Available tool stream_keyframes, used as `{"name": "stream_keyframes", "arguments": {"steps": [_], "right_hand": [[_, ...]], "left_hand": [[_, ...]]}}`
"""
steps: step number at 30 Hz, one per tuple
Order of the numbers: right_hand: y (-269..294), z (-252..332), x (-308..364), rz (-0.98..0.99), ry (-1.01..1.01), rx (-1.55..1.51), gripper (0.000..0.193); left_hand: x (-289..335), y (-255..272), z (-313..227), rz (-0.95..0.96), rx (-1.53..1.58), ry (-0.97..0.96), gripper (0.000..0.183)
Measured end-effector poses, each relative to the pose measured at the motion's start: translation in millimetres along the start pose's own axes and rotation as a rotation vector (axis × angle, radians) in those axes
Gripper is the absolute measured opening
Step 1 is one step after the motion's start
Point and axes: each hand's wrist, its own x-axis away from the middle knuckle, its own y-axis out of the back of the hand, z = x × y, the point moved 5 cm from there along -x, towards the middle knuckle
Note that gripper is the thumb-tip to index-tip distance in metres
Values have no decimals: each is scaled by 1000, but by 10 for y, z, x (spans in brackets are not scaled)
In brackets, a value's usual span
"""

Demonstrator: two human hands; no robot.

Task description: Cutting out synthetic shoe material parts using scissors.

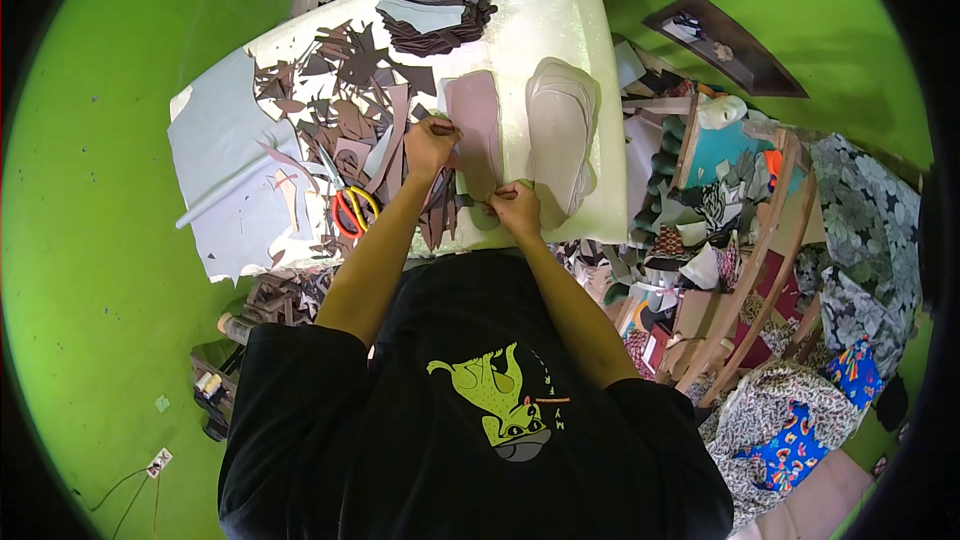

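Note:
A mauve insole-shaped piece (475, 105) lies lengthwise on the pale work table, over a lighter edge that shows beneath it. My left hand (430, 147) is closed, its fingertips pinched at the piece's left edge. At the narrow near end, my right hand (517, 210) is closed too, with thumb and fingers gripping the edge. Just right of it sits a stack of beige insole-shaped pieces (560, 140). Scissors with red and yellow handles (350, 210) rest left of my left forearm, blades pointing away.
Brown offcuts (345, 125) cover the table's middle left. A grey sheet (215, 130) and a roll (230, 188) lie at the left. Dark cut pieces (435, 25) are stacked at the back. A wooden rack (745, 290) with fabric scraps stands right of the table (555, 0).

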Motion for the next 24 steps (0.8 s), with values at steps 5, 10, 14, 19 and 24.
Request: {"name": "stream_keyframes", "arguments": {"steps": [5,10,14,19,24], "right_hand": [[15,-37,-34,12,27,-8,20],[-5,15,9,-13,53,34,20],[-69,238,176,-60,132,39,20],[-492,469,288,52,207,35,18],[-1191,498,378,219,268,103,12]], "left_hand": [[109,59,-55,-31,8,15,23],[178,85,-22,21,56,-75,24],[328,226,81,80,205,-83,24],[610,557,130,99,358,-64,23],[803,1105,528,39,333,-27,23]]}}
